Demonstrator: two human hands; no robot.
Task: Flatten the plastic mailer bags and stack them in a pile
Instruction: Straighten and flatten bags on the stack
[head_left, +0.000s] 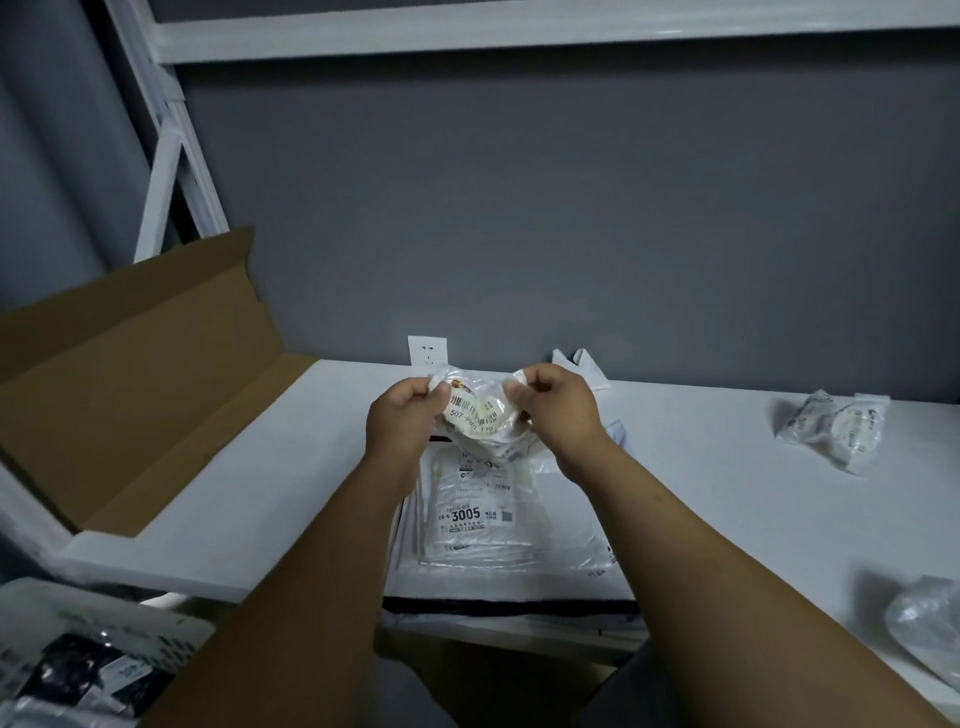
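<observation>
Grey wall (571, 208): plain, fills the upper half of the view.

White shelf frame (171, 130): a horizontal beam across the top and slanted uprights at left, cut off by the picture's edge.

White surface (727, 493): runs from centre to right, its back edge against the wall.

Cardboard box (130, 405): open, flap raised, at the left end of the surface; interior hidden.

Pile of flattened mailer bags (483, 519): lies on the surface directly in front of the person. The top bag is clear with a label reading "3005". The bottom of the pile overhangs the near edge.

Tray (78, 665): lower left, below the surface, holds dark and printed packets too blurred to identify.

Two crumpled bags: one (831, 431) on the surface at far right, well apart from the pile; another (924, 623) cut off by the right edge.

Left hand (400, 421) and right hand (556, 410): raised above the pile, fingers (524, 389) curled.

Crumpled mailer bag (478, 415): clear with a printed label, held in the air between both hands, each pinching one side of it.

White folded item (582, 364): behind the right hand, mostly hidden.

Wall socket (427, 351): white, just above the back of the surface.
</observation>
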